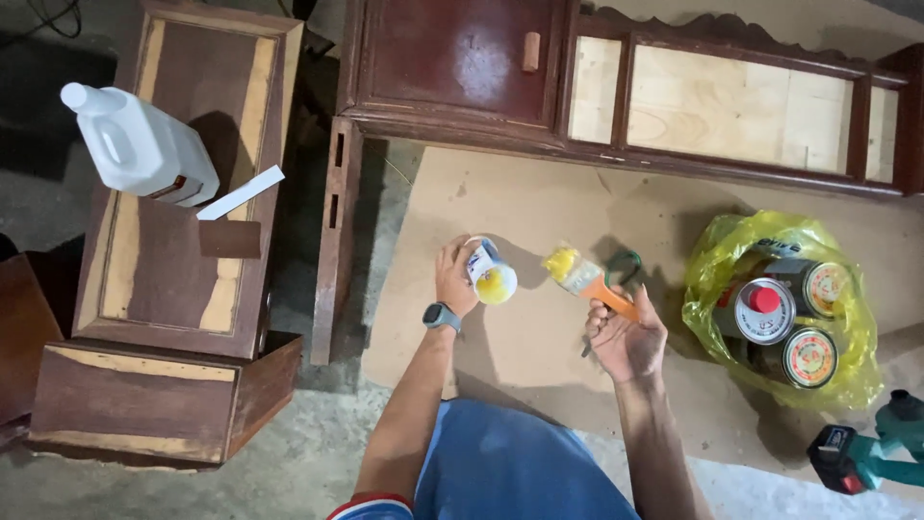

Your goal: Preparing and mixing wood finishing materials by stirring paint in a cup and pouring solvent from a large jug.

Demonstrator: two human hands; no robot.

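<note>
My left hand [454, 277] grips a small white can [492, 273] tilted toward me, its open mouth showing yellow glue. A grey watch sits on that wrist. My right hand [626, 337] holds a paintbrush [589, 280] by its orange handle, the bristles coated yellow and pointing left toward the can. Behind the brush, a pair of green-handled scissors [624, 272] lies on the brown board [539, 212] under both hands.
A dark red wooden cabinet [462, 58] with pale plywood panels lies behind the board. A white plastic jug [140, 144] stands on a wooden furniture piece [173, 270] at left. A yellow bag [780, 308] holds three tins at right. A green power tool [866, 453] lies bottom right.
</note>
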